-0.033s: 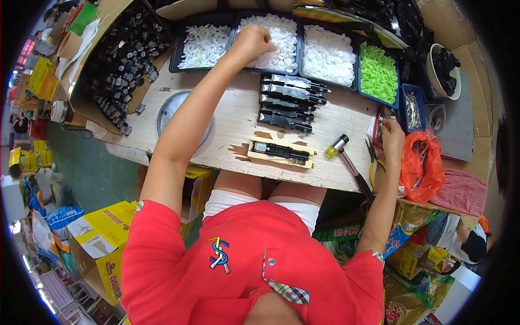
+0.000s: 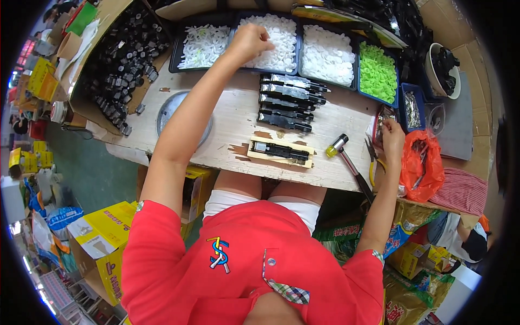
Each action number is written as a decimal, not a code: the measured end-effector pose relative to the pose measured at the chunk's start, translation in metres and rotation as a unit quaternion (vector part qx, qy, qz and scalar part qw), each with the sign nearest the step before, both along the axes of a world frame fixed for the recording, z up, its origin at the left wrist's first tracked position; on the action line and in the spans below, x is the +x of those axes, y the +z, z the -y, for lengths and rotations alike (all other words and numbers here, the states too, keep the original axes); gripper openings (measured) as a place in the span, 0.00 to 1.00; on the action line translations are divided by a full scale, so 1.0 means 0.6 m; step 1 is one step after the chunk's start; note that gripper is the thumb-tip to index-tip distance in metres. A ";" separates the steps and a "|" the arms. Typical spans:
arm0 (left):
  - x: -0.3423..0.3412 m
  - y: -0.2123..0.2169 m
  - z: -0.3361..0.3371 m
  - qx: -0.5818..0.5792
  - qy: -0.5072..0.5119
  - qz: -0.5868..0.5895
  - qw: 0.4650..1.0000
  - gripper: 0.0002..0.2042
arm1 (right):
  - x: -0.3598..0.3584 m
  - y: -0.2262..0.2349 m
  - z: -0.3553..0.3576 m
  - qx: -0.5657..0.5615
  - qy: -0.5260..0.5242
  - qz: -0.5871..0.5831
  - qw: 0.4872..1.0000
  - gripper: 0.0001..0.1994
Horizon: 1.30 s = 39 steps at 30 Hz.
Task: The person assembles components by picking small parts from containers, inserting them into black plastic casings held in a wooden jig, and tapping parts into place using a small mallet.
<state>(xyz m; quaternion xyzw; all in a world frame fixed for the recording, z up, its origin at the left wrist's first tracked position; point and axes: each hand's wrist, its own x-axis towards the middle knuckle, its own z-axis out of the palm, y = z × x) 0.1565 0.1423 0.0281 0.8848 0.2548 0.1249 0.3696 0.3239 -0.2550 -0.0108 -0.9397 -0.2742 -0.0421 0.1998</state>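
My left hand (image 2: pixel 250 44) is over a dark tray of small white plastic parts (image 2: pixel 276 43), thumb and fingers pinched together; whatever is between them is too small to name. At the right, my right hand (image 2: pixel 393 138) reaches into a small container of metal pieces (image 2: pixel 385 115), its fingertips closed together and partly hidden. On the table before me, a black part with a metal piece lies in a cream wooden holder (image 2: pixel 280 152). Beyond it lies a stack of several black assemblies (image 2: pixel 292 103). A hammer (image 2: pixel 351 162) with a yellow-tipped head rests right of the holder.
Other trays hold white strips (image 2: pixel 205 47), white discs (image 2: pixel 327 54) and green pieces (image 2: pixel 377 73). Black parts fill a carton (image 2: pixel 122 65) at left; a round metal dish (image 2: pixel 172 105) sits under my left forearm. Pliers (image 2: pixel 374 157) and an orange bag (image 2: pixel 421 168) are near my right wrist.
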 end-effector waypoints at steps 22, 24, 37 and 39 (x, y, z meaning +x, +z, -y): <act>-0.239 -0.022 0.247 -0.594 -0.031 0.197 0.779 0.09 | -0.264 0.078 -0.165 0.270 0.309 -0.353 0.841 0.07; -0.251 -0.030 0.253 -0.598 -0.027 0.189 0.778 0.10 | -0.284 0.076 -0.176 0.274 0.290 -0.417 0.817 0.04; -0.268 -0.026 0.261 -0.586 -0.028 0.233 0.776 0.21 | -0.330 0.066 -0.201 0.370 0.254 -0.516 0.729 0.04; -0.268 -0.025 0.260 -0.585 -0.028 0.237 0.775 0.21 | -0.331 0.065 -0.204 0.370 0.251 -0.518 0.730 0.04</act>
